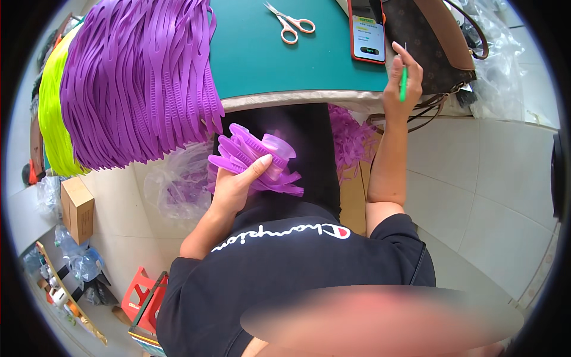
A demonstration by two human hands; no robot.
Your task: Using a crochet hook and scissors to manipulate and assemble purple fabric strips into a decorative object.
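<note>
My left hand [237,185] is closed around a bundle of purple ridged rubber straps [241,152], held above my lap in front of the table edge. The bundle's ends fan out past my thumb, some looped over. Raised at the right by the table's front edge, my right hand [404,74] grips a slim green-handled tool [403,88]. Its thin tip points away from me and is too fine to make out. Just beyond that hand lies a phone [367,35] in a red case, its screen lit.
A thick pile of purple straps [140,83] hangs over the table's left edge, beside yellow-green ones [52,107]. Small scissors [290,25] lie on the green tabletop [256,65]. A brown handbag [431,41] rests at right. Purple scraps [351,140] sit below the table; a carton [77,208] stands left.
</note>
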